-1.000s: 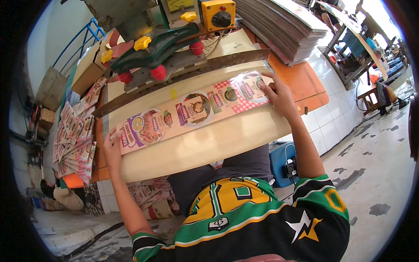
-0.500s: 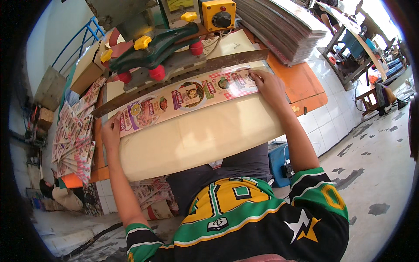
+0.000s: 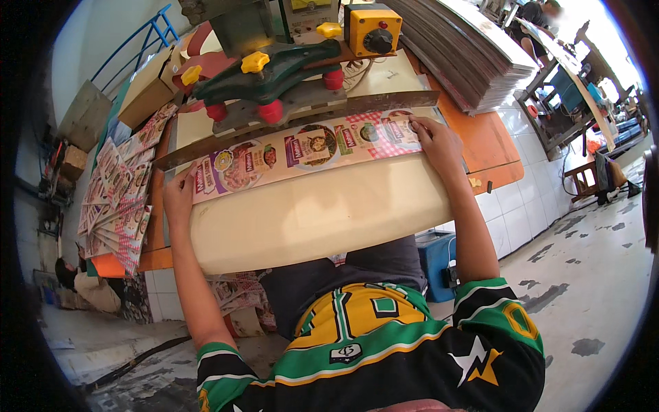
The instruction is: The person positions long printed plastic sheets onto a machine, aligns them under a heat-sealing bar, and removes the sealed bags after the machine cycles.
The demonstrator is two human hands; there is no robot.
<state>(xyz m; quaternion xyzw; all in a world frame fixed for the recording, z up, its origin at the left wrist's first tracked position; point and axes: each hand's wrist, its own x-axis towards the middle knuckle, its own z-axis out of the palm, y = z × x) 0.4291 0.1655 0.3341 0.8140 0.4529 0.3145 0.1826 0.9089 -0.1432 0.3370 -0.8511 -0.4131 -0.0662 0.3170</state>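
Note:
A long printed plastic strip (image 3: pixel 274 156), with pictures of food dishes and red checks, lies across a cream-coloured sheet (image 3: pixel 316 213) with a rounded near side. At its left end my left hand (image 3: pixel 178 196) is closed, the thumb and fingers pinching the corner. My right hand (image 3: pixel 438 143) pinches the far right end the same way, other fingers curled under. The strip's far edge runs along a brown metal bar (image 3: pixel 391 101). Behind that bar stands a dark green press arm (image 3: pixel 288 77) with red feet and yellow knobs.
Printed packets (image 3: pixel 120 192) lie in a loose heap at the left, beside a cardboard box (image 3: pixel 144 89). A yellow control box (image 3: pixel 373 31) with a black dial stands behind. Tall stacked sheets (image 3: pixel 460 55) rise at the back right, on the orange tabletop (image 3: pixel 480 147).
The whole view has shifted slightly, so the machine and stack appear farther right and lower. Both hands keep their pinch on the strip, which stays along the bar.

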